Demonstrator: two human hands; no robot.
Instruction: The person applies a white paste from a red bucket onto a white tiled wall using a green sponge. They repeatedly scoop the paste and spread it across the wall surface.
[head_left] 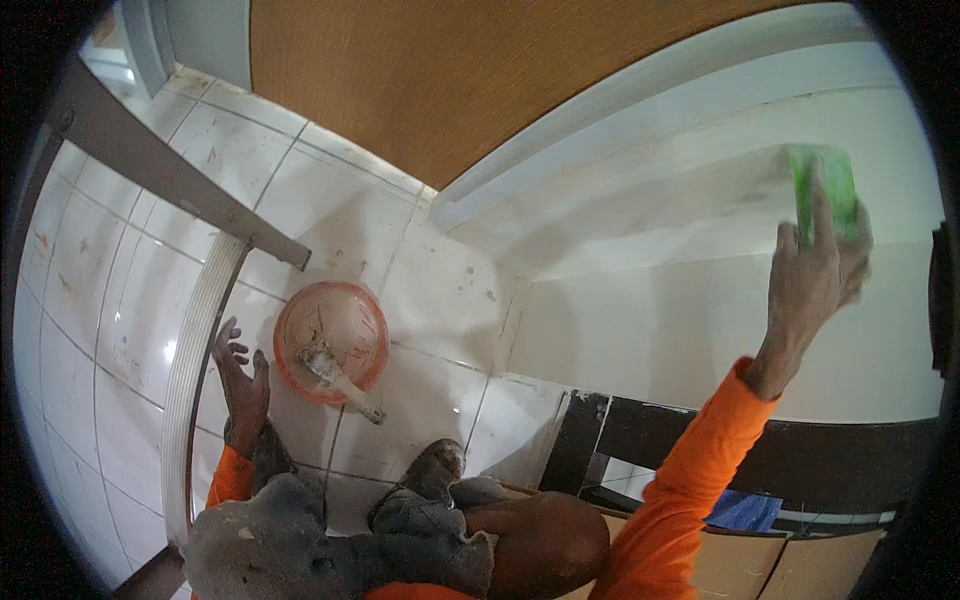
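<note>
My right hand (pixel 822 255) reaches out to the upper right, its fingers closed over a flat green pad (pixel 823 185). The pad lies against the white wall (pixel 690 215) and is slightly blurred; its exact kind I cannot make out. On the left, my left hand (pixel 243 385) is empty with its fingers apart, between a ladder's ribbed step (pixel 205 370) and an orange bucket (pixel 281 345). Whitish residue coats the inside of this bucket. A brush-like tool (pixel 345 385) with a pale, smeared handle leans across its rim, its head caked and hard to tell.
A grey ladder rail (pixel 185 180) crosses the upper left. Stained white tiles (pixel 440 290) cover the floor. A brown wooden door (pixel 400 80) stands ahead beside the wall. At lower right are a dark frame (pixel 800 455), a blue piece of material (pixel 745 510) and cardboard-coloured panels (pixel 830 565).
</note>
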